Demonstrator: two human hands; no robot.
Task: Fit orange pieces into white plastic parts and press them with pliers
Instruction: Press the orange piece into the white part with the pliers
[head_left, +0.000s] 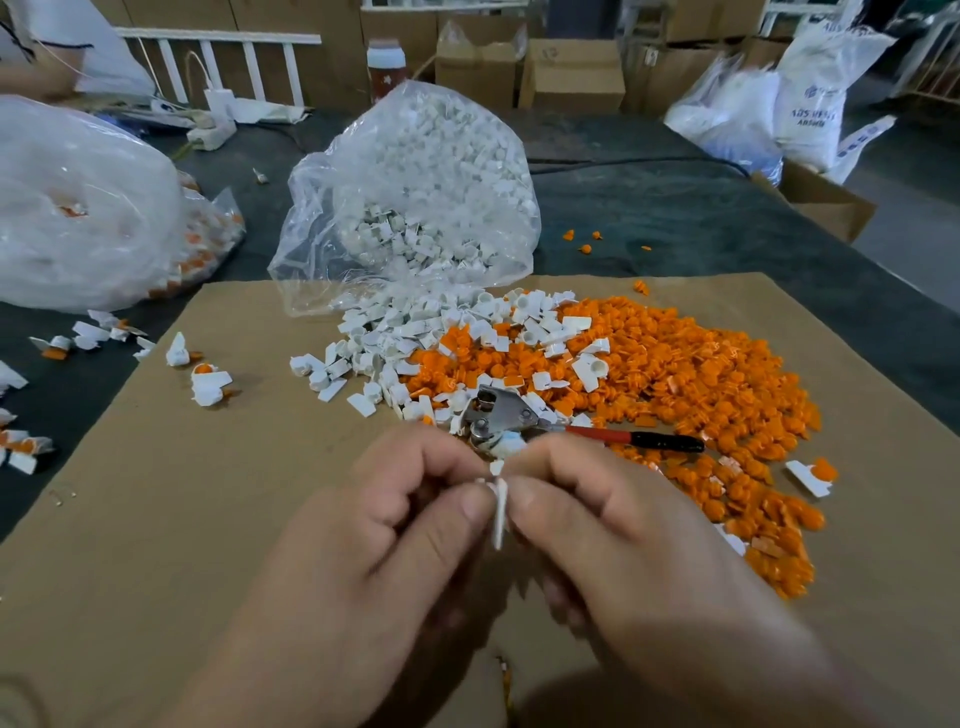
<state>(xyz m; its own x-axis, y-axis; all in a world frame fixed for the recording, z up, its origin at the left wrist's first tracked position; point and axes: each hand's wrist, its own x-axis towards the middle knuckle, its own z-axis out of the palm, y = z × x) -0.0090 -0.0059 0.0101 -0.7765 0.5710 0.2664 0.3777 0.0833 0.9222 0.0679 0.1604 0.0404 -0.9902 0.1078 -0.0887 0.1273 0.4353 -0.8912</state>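
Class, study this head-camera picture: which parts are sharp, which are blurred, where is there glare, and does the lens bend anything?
Head view: the orange pile and pliers are fairly sharp; the left hand and right hand, pinching a white part, look soft, blurring toward the bottom edge; the clear bag shows pale glare; edges of the cardboard splay from wide-angle distortion.

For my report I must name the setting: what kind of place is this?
Probably a small factory or warehouse assembly bench: loose heaps of orange pieces and white plastic parts on a cardboard sheet, a large clear bag holding more white parts, and stacked cartons behind the table.
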